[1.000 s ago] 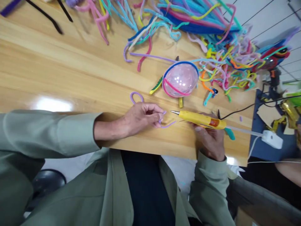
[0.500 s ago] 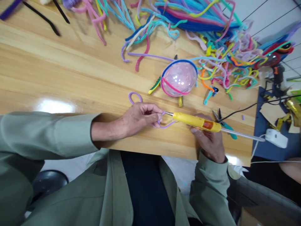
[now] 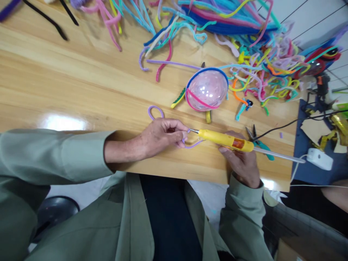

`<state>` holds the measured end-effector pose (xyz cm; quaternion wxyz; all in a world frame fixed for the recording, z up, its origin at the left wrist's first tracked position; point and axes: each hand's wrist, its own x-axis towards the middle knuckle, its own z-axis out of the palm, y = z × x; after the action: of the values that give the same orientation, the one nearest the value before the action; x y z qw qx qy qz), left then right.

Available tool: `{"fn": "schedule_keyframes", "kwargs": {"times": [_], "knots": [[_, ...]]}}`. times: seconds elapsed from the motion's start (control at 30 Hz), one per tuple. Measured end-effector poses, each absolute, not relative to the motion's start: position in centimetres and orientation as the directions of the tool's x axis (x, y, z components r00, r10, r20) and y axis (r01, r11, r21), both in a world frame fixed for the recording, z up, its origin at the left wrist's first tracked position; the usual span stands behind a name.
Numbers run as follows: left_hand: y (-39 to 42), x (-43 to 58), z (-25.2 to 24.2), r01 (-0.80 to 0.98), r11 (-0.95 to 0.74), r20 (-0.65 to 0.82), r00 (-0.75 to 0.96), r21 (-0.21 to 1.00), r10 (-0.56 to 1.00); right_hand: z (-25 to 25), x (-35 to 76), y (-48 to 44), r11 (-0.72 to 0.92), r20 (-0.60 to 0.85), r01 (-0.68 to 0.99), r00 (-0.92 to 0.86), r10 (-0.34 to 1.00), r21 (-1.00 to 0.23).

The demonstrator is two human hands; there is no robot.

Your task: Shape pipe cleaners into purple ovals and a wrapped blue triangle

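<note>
The glue gun (image 3: 221, 139) (gripped by the right hand (image 3: 243, 165)) has been brought from 3 o'clock onto the pipe cleaner (image 3: 194, 145) pinched by the left hand (image 3: 160, 137).

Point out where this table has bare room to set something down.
Widest bare wood: the table on the left, between the black pipe cleaners and the left sleeve. A small patch lies between the lilac loop and the clear ball. Crowded: the pipe-cleaner pile at far right, and around the glue gun in the right hand.
</note>
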<state>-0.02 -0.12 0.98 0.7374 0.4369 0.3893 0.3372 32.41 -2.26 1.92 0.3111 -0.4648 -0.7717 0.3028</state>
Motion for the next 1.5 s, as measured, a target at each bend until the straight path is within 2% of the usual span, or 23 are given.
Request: {"fn": "schedule_keyframes", "kwargs": {"times": [0.4, 1.07, 1.5], "knots": [[-0.05, -0.08, 0.99, -0.139, 0.399, -0.295, 0.467, 0.906, 0.833, 1.87, 32.19, -2.52, 0.310, 0.143, 0.578, -0.316, 0.938, -0.755], [-0.09, -0.05, 1.07, -0.153, 0.403, -0.293, 0.468, 0.902, 0.834, 1.90, 32.15, -2.32, 0.365, 0.186, 0.558, -0.352, 0.917, -0.746], [-0.09, -0.12, 0.93, -0.143, 0.391, -0.285, 0.472, 0.909, 0.834, 1.83, 32.29, -2.73, 0.324, 0.159, 0.570, -0.320, 0.934, -0.755]]}}
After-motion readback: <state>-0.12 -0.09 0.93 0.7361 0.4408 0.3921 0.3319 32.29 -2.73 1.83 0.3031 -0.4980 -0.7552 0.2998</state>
